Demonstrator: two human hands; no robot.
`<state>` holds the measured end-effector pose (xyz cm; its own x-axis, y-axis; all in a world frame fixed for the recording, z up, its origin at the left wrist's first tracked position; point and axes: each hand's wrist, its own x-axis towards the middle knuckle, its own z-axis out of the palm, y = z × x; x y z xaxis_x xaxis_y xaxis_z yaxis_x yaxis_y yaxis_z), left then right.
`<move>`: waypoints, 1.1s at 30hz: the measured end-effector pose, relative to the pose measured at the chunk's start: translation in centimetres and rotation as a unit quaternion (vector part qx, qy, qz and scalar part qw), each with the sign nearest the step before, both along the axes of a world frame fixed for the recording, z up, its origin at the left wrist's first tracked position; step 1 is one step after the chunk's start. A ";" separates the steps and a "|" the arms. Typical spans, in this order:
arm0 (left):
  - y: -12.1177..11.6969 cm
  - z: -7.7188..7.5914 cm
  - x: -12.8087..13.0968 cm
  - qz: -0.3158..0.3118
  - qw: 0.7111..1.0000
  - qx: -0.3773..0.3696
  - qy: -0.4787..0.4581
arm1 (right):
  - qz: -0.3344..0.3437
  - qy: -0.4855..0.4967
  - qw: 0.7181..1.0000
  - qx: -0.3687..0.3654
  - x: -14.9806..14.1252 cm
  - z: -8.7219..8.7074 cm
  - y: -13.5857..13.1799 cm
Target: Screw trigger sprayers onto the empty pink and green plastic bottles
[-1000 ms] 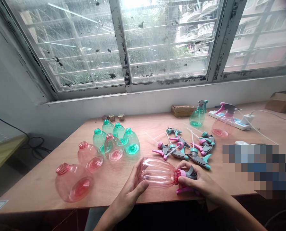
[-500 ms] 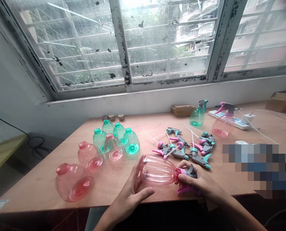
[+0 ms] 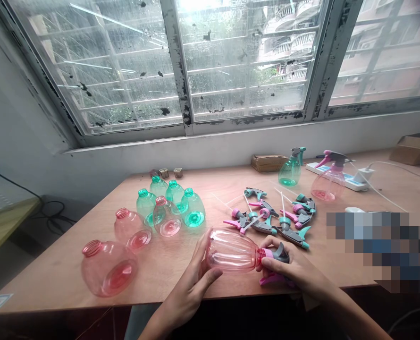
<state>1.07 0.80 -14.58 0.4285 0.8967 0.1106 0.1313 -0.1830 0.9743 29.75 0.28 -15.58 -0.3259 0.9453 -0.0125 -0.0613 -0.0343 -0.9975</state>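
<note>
A clear pink spray bottle (image 3: 233,250) lies sideways between my hands above the front of the table, its base to the left. My left hand (image 3: 192,278) is closed round the base end, with the thumb against the lower side. At the neck, my right hand (image 3: 288,267) grips the pink collar of the grey-and-pink trigger sprayer (image 3: 281,252); part of the sprayer is hidden by the fingers. Just beyond the bottle lies a pile of loose trigger sprayers (image 3: 261,226) in grey, pink and teal, with white dip tubes.
Open-necked pink bottles (image 3: 109,269) and green bottles (image 3: 195,210) stand on the left. At the back right are a green spray bottle (image 3: 289,170), a pink spray bottle (image 3: 328,182), a power strip (image 3: 355,182) and cardboard boxes (image 3: 269,163). The table's front edge runs below my hands.
My left thumb has moved in against the bottle, and the left hand now closes on its base. The bottle has turned slightly, while my right hand keeps its grip at the collar.
</note>
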 end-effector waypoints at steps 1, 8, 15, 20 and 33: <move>0.0 -0.1 0.0 -0.007 1.000 -0.004 -0.009 | 0.001 0.006 1.000 -0.004 0.0 0.0 0.0; -0.1 0.2 0.2 -0.025 0.997 -0.052 -0.055 | -0.008 0.004 1.000 0.008 0.1 -0.1 -0.1; -0.2 0.8 0.3 -0.030 0.996 -0.076 -0.045 | 0.001 -0.002 1.000 0.001 0.1 -0.1 0.0; -0.1 0.8 0.3 -0.013 0.995 -0.090 -0.045 | 0.002 -0.003 1.000 -0.006 0.1 0.0 -0.1; 0.0 0.9 0.3 -0.014 0.996 -0.063 -0.066 | -0.005 0.002 1.000 0.011 0.2 -0.3 -0.1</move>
